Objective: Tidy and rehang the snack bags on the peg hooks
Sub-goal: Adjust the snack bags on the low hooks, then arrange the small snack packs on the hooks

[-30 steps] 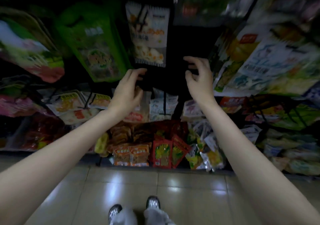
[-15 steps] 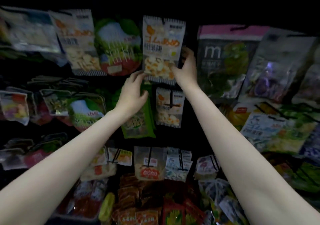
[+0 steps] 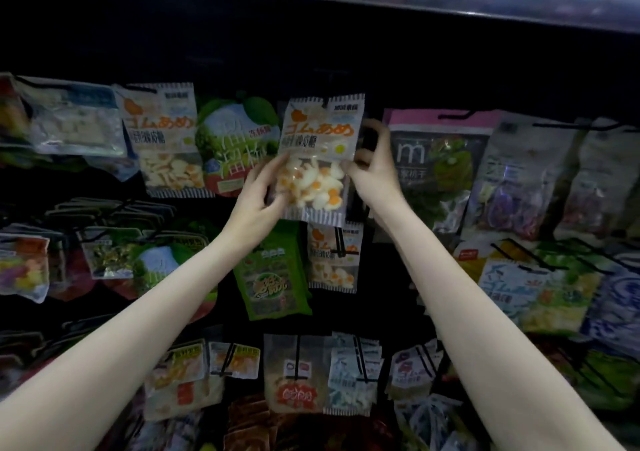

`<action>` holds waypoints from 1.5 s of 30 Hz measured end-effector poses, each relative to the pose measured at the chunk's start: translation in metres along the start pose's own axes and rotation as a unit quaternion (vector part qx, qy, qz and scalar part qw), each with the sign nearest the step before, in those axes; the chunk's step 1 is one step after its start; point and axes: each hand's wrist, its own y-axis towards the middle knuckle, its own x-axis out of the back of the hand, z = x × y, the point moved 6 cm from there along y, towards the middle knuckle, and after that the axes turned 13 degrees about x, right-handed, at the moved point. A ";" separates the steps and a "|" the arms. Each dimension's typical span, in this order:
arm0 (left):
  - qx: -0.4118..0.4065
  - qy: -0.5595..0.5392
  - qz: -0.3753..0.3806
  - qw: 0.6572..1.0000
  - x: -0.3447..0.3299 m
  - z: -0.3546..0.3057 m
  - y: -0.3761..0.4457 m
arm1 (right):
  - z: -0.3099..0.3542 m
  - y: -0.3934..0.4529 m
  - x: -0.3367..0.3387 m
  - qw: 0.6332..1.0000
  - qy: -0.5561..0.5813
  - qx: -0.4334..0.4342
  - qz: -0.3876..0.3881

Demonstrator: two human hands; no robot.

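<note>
Both hands are gripping the white-and-orange plastic gummy bag [image 3: 320, 156] at frame centre. Left hand [image 3: 258, 201] is pinching its left edge; right hand [image 3: 375, 170] is pinching its right edge.

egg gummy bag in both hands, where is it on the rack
The egg gummy bag hangs mid-frame on the top row, between the green fruit bag and the pink-topped bag, left hand and right hand holding its sides.

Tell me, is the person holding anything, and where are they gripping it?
Yes: the egg-candy bag. The left hand grips its lower left edge, the right hand its right edge.
</note>
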 end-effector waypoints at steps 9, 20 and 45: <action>-0.019 -0.194 0.041 0.980 -0.009 -0.025 -0.009 | 0.038 -0.016 0.030 0.989 0.032 0.115 0.084; -0.008 -0.031 0.119 0.992 -0.038 0.022 -0.074 | -0.017 -0.108 0.011 0.950 0.075 -0.019 0.302; -0.071 0.374 0.137 0.914 -0.132 0.075 -0.069 | -0.135 -0.152 0.003 0.959 -0.045 -0.174 0.220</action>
